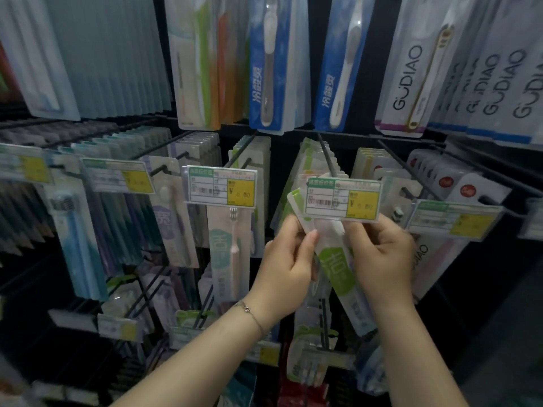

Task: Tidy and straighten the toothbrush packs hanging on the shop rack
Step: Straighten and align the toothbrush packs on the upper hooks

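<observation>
A green-and-white toothbrush pack (338, 265) hangs tilted, its top leaning left, below a price tag (343, 198) at the tip of a black hook (326, 157). My left hand (286, 268) pinches the pack's left edge between thumb and fingers. My right hand (382, 257) grips its right side just under the tag. More packs of the same kind (308, 163) hang behind it on that hook. A similar pink-brush pack (229, 254) hangs straight one hook to the left.
Rows of toothbrush packs fill the black rack: blue packs (270, 69) and GUDIAO packs (411, 71) above, red-dot packs (446, 177) at the right, lower hooks with packs (311, 348) beneath my hands. Price tags (220, 186) stick out at hook tips.
</observation>
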